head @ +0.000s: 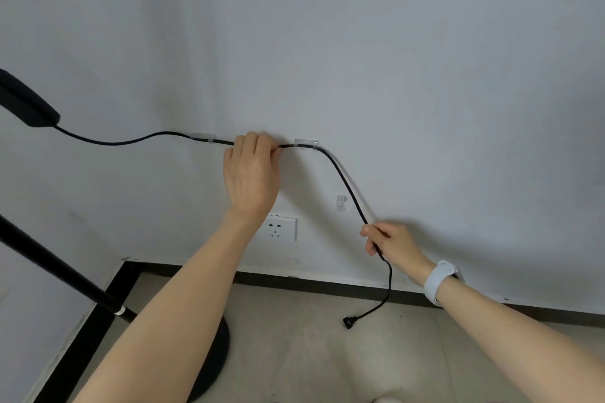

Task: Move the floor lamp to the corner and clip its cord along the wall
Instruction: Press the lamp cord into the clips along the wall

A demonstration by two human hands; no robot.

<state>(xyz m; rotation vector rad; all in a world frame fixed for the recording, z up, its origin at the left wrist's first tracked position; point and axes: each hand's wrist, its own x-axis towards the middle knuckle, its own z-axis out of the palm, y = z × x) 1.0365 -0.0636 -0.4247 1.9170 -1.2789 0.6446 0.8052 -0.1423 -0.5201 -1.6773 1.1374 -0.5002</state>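
Black cord (343,180) running along the white wall (393,59), from the dark lamp head (23,101) at the far left to the plug (349,323) hanging just above the floor (327,353). Held in two clear clips: left clip (203,137) and middle clip (306,144), both at about the same height. A third clip (341,202) lower on the wall, just left of the cord, seeming empty.

Left hand (250,173) pressed to the wall between the two upper clips, fingers curled together over the cord, back of the hand toward the camera. Not possible to tell if only pressing or really gripping, because the fingertips are hidden.

Right hand (389,244) lower and to the right, pinching the cord between thumb and fingers, below the third clip. White band (440,281) on this wrist. Below this hand, cord dropping and curving left to the plug, not plugged in.

White socket (280,228) on the wall, under the left hand, partly covered by the forearm.

Lamp pole (55,268) leaning across the lower left, with a silver ring near the bottom, ending at the round black base (216,357) on the floor, close to the corner. Dark baseboard (327,285) along the foot of both walls.
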